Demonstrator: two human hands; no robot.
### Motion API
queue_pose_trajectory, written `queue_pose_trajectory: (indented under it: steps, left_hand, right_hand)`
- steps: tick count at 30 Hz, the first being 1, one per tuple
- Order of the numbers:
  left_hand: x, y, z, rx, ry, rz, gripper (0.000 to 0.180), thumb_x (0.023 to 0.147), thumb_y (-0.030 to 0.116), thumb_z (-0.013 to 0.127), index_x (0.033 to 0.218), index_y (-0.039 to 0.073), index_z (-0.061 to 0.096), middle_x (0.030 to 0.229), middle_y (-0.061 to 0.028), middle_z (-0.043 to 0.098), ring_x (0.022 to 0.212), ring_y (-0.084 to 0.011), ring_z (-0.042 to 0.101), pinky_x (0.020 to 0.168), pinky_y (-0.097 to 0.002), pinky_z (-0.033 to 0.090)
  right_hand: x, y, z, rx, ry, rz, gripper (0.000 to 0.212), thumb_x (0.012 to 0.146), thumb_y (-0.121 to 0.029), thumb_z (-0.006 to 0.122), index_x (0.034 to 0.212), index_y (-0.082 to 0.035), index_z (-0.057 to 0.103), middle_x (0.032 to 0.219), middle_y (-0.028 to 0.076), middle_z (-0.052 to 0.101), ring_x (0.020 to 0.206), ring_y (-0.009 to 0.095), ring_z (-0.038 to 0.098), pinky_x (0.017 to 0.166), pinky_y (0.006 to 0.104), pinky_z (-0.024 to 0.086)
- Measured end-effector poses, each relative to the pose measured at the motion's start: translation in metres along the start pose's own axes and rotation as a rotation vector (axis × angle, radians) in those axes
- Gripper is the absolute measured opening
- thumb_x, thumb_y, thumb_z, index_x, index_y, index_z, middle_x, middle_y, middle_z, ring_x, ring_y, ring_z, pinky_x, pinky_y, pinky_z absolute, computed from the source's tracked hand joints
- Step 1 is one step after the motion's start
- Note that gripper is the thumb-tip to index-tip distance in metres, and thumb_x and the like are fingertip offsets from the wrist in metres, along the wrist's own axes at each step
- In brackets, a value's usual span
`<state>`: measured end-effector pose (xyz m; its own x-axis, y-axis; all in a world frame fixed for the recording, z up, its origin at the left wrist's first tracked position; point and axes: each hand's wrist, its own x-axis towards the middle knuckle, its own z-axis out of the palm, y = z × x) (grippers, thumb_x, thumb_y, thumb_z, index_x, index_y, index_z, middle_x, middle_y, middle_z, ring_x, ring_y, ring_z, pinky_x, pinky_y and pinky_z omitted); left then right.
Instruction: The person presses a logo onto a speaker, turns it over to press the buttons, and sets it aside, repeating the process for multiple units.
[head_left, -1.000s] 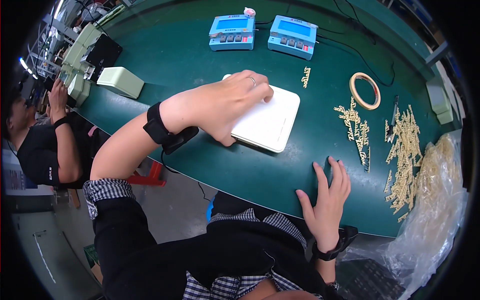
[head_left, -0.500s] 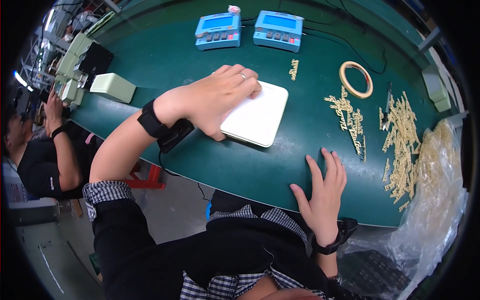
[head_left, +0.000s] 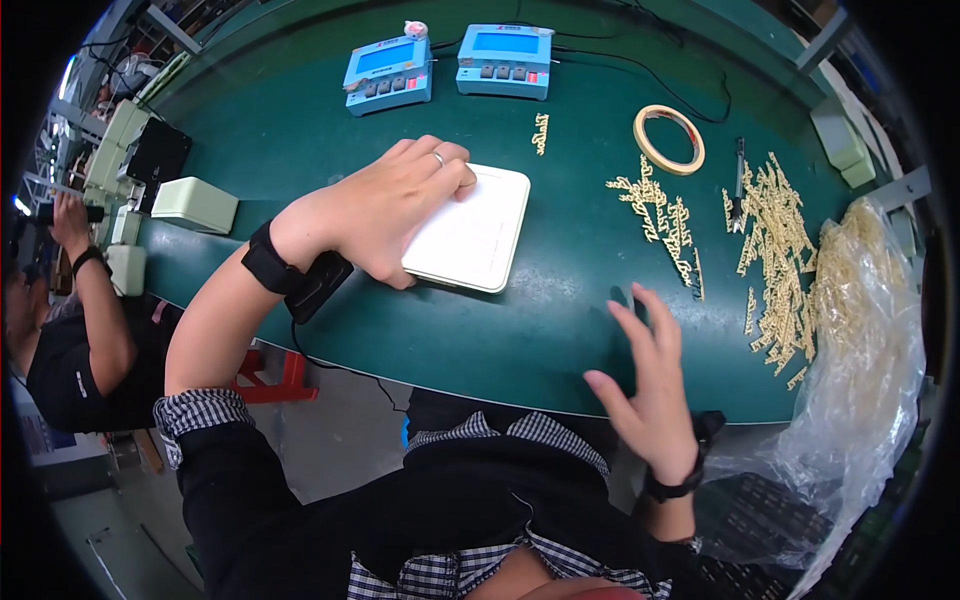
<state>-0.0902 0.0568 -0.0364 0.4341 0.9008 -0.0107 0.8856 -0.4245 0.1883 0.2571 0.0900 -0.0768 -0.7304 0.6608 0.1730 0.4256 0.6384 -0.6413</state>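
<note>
My left hand (head_left: 400,205) grips a flat, square white box (head_left: 466,235) across its left side. The fingers bend over the far edge and the thumb presses at the near edge; the box rests on the green table. To the right, my right hand (head_left: 650,385) hovers by the table's near edge with fingers and thumb apart, holding nothing. Nearest to it on the table are thin gold-coloured lettering pieces (head_left: 668,225) in a loose overlapping row. One more lettering piece (head_left: 542,134) lies alone behind the box.
Two blue devices with screens (head_left: 505,62) stand at the back, trailing cables. A tape roll (head_left: 669,140), a dark pen-like tool (head_left: 739,185), a heap of lettering pieces (head_left: 776,260) and a clear plastic bag (head_left: 865,310) lie rightward. Another person (head_left: 80,340) sits at left.
The view has swung, so the table's things sit further left in the picture. My right hand has moved rightward over the table. My left hand keeps its hold on the box.
</note>
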Motion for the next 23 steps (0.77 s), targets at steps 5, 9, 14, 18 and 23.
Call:
queue_pose_trajectory:
  steps: [5, 9, 14, 18, 23]
  left_hand:
    - [0.002, -0.015, 0.002, 0.028, 0.006, 0.086, 0.091, 0.038, 0.024, 0.085, 0.117, 0.007, 0.043, 0.121, -0.0152, 0.048, 0.117, -0.0341, 0.046, 0.106, -0.0460, 0.029]
    - [0.010, -0.028, -0.007, 0.032, 0.016, 0.134, 0.092, 0.039, 0.024, 0.086, 0.118, 0.009, 0.043, 0.121, -0.0139, 0.050, 0.120, -0.0344, 0.046, 0.109, -0.0502, 0.024]
    - [0.017, -0.032, -0.008, 0.045, -0.043, 0.105, 0.095, 0.036, 0.027, 0.086, 0.120, 0.008, 0.044, 0.125, -0.0155, 0.049, 0.126, -0.0335, 0.045, 0.113, -0.0503, 0.020]
    - [0.014, -0.033, -0.007, 0.002, -0.015, 0.086, 0.094, 0.038, 0.027, 0.088, 0.119, 0.011, 0.043, 0.120, -0.0122, 0.051, 0.118, -0.0319, 0.048, 0.112, -0.0486, 0.023]
    - [0.001, -0.035, -0.006, 0.019, -0.034, 0.013, 0.092, 0.042, 0.028, 0.088, 0.120, 0.013, 0.042, 0.118, -0.0115, 0.051, 0.116, -0.0305, 0.049, 0.112, -0.0516, 0.022]
  right_hand:
    - [0.054, -0.007, -0.043, -0.248, -0.011, -0.253, 0.052, 0.081, -0.006, 0.065, 0.132, -0.005, 0.052, 0.138, 0.018, 0.048, 0.131, 0.040, 0.041, 0.109, 0.0467, 0.032]
    - [0.157, 0.015, -0.028, -0.487, 0.018, -0.603, 0.050, 0.078, 0.008, 0.057, 0.127, -0.004, 0.055, 0.132, 0.013, 0.055, 0.124, 0.033, 0.050, 0.105, 0.0425, 0.039]
    - [0.242, 0.052, 0.005, -0.473, -0.096, -0.886, 0.044, 0.077, 0.006, 0.056, 0.119, -0.002, 0.060, 0.122, 0.014, 0.061, 0.116, 0.032, 0.057, 0.100, 0.0400, 0.044]
    - [0.250, 0.050, 0.005, -0.524, -0.276, -0.747, 0.024, 0.077, 0.000, 0.057, 0.100, -0.003, 0.066, 0.100, 0.012, 0.065, 0.098, 0.031, 0.062, 0.084, 0.0376, 0.050]
    - [0.243, 0.053, 0.006, -0.747, -0.260, -0.645, 0.021, 0.074, -0.001, 0.064, 0.095, -0.005, 0.066, 0.095, 0.012, 0.063, 0.093, 0.029, 0.063, 0.080, 0.0356, 0.050]
